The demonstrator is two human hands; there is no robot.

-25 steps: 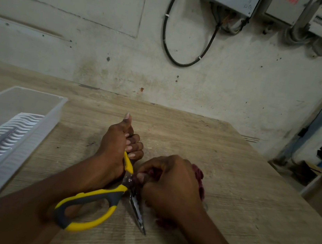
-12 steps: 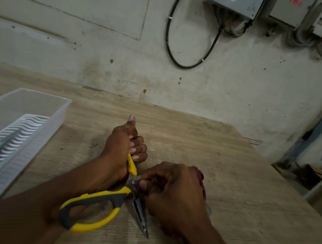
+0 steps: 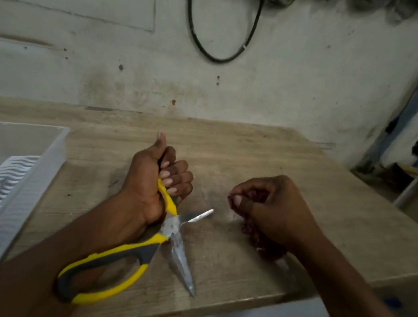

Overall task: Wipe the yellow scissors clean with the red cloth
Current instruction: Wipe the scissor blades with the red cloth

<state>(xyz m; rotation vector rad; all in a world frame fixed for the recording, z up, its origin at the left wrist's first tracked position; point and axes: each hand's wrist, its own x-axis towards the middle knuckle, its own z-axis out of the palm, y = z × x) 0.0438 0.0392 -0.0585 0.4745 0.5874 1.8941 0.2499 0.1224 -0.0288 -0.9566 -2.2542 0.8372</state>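
The yellow scissors (image 3: 120, 261), with yellow and grey handles, lie spread wide apart on the wooden table (image 3: 255, 159). My left hand (image 3: 156, 183) grips the upper handle in a fist, thumb pointing up. One blade points right, the other toward the table's front edge. The lower handle loop rests free near my left forearm. My right hand (image 3: 273, 209) holds the bunched red cloth (image 3: 260, 242) a short way to the right of the blades, apart from them. Most of the cloth is hidden under that hand.
A clear plastic bin (image 3: 16, 159) with a white ribbed insert stands at the left and holds other blue-handled tools. A stained wall with a black cable loop (image 3: 218, 40) rises behind the table. The table's front edge runs close below the scissors.
My right hand has pulled the red cloth off the blades and moved right. The blades, covered before, now show bare and spread wide. The camera has tilted down.
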